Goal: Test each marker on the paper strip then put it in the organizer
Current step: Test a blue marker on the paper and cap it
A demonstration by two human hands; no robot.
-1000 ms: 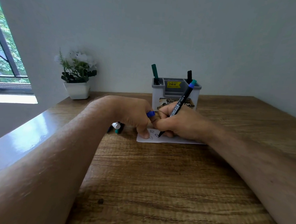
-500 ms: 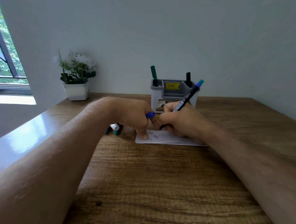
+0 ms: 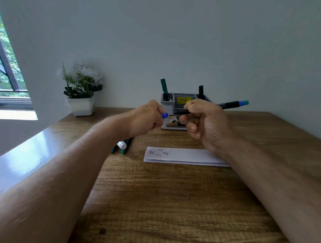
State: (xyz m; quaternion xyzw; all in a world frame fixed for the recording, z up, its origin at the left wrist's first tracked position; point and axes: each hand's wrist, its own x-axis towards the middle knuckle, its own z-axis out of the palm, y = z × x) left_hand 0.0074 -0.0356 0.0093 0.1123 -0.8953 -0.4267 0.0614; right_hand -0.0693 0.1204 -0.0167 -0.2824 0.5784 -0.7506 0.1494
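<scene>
Wooden tabletop [image 3: 170, 205], brown w/ strong grain and a long crack line running across the middle; one small dark knot near the front edge at 7 o'clock. Plain pale wall [image 3: 179, 38] behind. Window [image 3: 6, 72] at 9 o'clock w/ a dark frame, green leaves outside, and a glossy sill [image 3: 19, 166] catching the light along the left edge.

Both hands are raised above the tabletop, close together but apart, in front of the organizer. Left hand [image 3: 146, 118] is closed around a blue cap [image 3: 164, 115], which pokes out toward the right hand. Right hand [image 3: 204, 121] is closed on a black marker [image 3: 229, 104]; barrel lies nearly level, its blue/teal end pointing to 3 o'clock, its writing end toward the cap, tip not touching it.

Paper strip [image 3: 184, 156] lies flat on the tabletop below the hands, at about 6 o'clock from the organizer, w/ a few small ink marks at its left end. Right forearm covers its right end.

Grey organizer [image 3: 165, 110] stands at 12 o'clock near the wall, yellow price sticker inside. A green marker [image 3: 163, 86] is upright in its left compartment, a black one [image 3: 201, 91] in the right rear compartment.

More markers [image 3: 124, 146] lie in a bunch on the tabletop at 9 o'clock from the strip, partly hidden by the left forearm; count unclear. One has a white end.

Potted plant [image 3: 81, 91], white flowers in a white pot, sits in the back-left corner at 10 o'clock.
</scene>
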